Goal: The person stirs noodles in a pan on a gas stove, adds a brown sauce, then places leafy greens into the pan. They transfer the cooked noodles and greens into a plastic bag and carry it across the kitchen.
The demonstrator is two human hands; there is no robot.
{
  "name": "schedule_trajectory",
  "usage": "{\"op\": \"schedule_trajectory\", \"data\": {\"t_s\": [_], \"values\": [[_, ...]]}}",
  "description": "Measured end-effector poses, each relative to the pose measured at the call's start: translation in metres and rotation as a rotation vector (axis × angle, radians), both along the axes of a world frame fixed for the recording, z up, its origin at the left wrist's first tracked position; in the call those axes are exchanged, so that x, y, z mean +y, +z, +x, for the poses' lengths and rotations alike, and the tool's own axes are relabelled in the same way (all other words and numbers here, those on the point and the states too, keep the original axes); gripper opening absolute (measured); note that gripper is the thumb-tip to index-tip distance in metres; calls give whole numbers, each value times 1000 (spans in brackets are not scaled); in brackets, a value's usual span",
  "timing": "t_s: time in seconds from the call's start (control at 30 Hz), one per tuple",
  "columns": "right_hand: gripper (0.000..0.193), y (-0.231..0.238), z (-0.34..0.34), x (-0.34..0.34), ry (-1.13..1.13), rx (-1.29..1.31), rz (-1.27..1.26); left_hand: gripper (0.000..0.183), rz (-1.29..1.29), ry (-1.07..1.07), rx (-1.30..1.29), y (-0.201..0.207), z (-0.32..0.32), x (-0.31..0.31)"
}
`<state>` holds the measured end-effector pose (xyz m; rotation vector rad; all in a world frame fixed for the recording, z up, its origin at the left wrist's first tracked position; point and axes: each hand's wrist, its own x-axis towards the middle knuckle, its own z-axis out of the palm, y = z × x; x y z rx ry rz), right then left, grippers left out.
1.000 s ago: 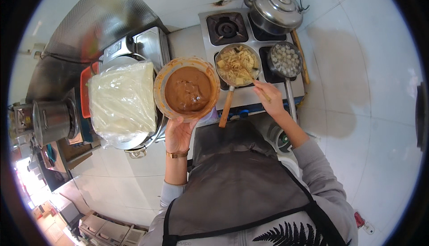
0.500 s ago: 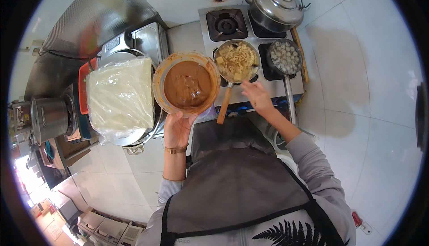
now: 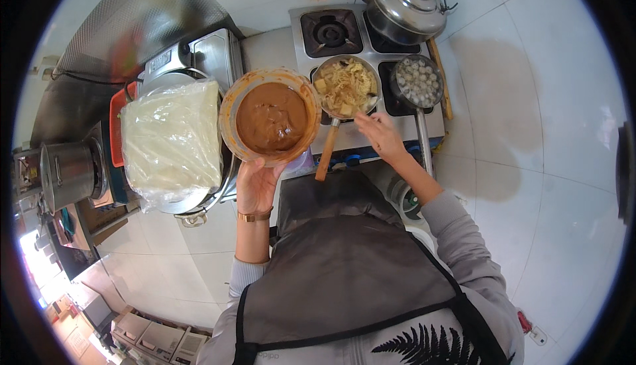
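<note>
In my left hand (image 3: 257, 186) I hold a clear, sauce-smeared bowl (image 3: 228, 126) by its near side, fingers partly hidden under it. Thick brown paste (image 3: 271, 116) fills much of the bowl. My right hand (image 3: 379, 136) is empty, its fingers stretched out just off the near rim of a small saucepan (image 3: 328, 109). That saucepan stands on the gas stove with its wooden handle (image 3: 328, 152) toward me, and holds noodles and yellowish chunks (image 3: 348, 87) in broth. Right of it, a long-handled pan (image 3: 424, 143) holds pale round balls (image 3: 419, 81) in liquid.
A metal kettle (image 3: 407, 7) stands on the back right of the stove (image 3: 434, 121). To the left lies a plastic-wrapped pale stack (image 3: 173, 143) beside a red basket (image 3: 116, 126). A steel pot (image 3: 63, 176) stands farther left. A tiled wall (image 3: 510, 120) borders the right side.
The whole view has shifted slightly. My right hand has edged a little toward the noodle saucepan's rim. My left hand keeps its hold on the bowl.
</note>
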<state>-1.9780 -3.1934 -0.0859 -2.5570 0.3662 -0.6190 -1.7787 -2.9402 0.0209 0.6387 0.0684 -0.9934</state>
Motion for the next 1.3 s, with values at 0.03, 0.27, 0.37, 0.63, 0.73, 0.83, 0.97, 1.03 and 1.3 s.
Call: {"op": "schedule_trajectory", "data": {"t_s": [0.03, 0.27, 0.37, 0.63, 0.73, 0.83, 0.97, 1.03, 1.3], "values": [[31, 1, 1, 1, 111, 16, -70, 55, -5, 3, 19, 0, 0, 0], [28, 8, 0, 0, 139, 17, -61, 60, -5, 15, -29, 2, 0, -6], [22, 20, -4, -14, 117, -68, -65, 62, -10, 1, -36, 2, 0, -10], [27, 86, -17, -52, -540, -458, 804, 58, 39, -42, -76, -6, 5, -21], [33, 129, -13, -70, -579, -596, 901, 56, 91, -37, -126, -9, 6, -24], [31, 167, 14, -75, -250, -551, 1076, 53, 96, -73, -113, -10, 10, -30], [26, 201, 67, -79, -13, -171, 813, 51, 92, -117, -141, -8, 15, -32], [23, 218, 69, -79, -46, -24, 804, 52, 83, -96, -167, -9, 16, -32], [21, 236, 22, -32, -160, 241, 766, 54, 50, 15, -111, -29, 12, -46]]}}
